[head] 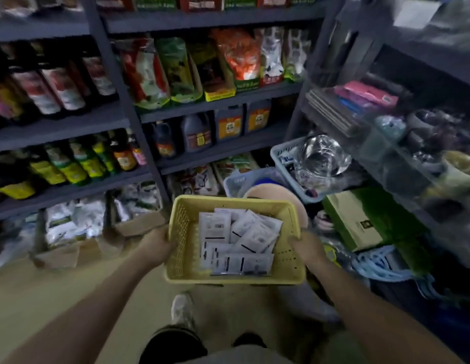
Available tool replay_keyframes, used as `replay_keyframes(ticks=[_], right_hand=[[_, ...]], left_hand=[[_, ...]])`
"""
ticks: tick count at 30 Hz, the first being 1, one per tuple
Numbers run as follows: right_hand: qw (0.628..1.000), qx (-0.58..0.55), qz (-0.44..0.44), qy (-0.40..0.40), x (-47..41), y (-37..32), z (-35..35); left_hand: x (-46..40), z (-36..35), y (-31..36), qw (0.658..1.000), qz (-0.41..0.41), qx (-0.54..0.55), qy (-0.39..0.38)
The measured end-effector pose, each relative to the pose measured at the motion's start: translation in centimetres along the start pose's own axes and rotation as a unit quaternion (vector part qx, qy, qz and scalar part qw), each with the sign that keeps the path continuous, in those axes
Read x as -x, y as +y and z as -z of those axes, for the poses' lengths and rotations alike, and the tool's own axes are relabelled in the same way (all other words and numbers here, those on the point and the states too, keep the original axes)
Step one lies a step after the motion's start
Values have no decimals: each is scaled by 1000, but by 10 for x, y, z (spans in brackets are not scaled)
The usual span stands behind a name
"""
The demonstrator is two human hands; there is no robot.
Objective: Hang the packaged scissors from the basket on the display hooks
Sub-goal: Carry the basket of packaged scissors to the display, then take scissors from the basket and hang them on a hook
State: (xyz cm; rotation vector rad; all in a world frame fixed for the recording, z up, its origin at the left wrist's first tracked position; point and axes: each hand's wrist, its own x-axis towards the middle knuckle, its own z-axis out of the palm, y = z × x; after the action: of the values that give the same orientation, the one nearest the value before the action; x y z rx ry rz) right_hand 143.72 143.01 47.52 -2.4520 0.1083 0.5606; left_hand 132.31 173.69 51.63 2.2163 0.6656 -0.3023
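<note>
I hold a yellow plastic basket [181, 232] in front of me above the floor. My left hand [157, 243] grips its left wall and my right hand [306, 246] grips its right wall. Inside lie several white packaged scissors [239, 240], stacked loosely with their printed backs up. No display hooks show in this view.
Grey shelves [118, 119] with bottles and snack bags fill the left and middle. To the right a second shelf unit [386, 132] holds mixed goods. Blue baskets [281, 156], a green box [359, 219] and cardboard boxes [60, 253] crowd the floor. My shoe [182, 308] stands below the basket.
</note>
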Motion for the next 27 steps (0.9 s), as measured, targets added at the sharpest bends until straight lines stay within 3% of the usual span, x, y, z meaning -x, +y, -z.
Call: replay_keyframes(ticks=[6,12,15,19,24,27], right_hand=[[984,-44,-154,79,-55,-27,11],[948,-112,-265,138,-81,13,43],[939,-102,-316,93,-100,22,39],[946,-39,-292,138,-125,21,28],[974,14,-218,62,-165,12,6],[979,25,-190,71,-191,6,-4]], left_hand=[[-150,34,74,983,-78,-141,-87],[-242,-14,160,945,-178,-257,-98],[-281,-52,180,930,-190,-283,-140],[-315,-102,197,924,-196,-251,-211],[-349,-147,213,917,-206,-238,-244],[-375,-157,218,907,-234,-221,-272]])
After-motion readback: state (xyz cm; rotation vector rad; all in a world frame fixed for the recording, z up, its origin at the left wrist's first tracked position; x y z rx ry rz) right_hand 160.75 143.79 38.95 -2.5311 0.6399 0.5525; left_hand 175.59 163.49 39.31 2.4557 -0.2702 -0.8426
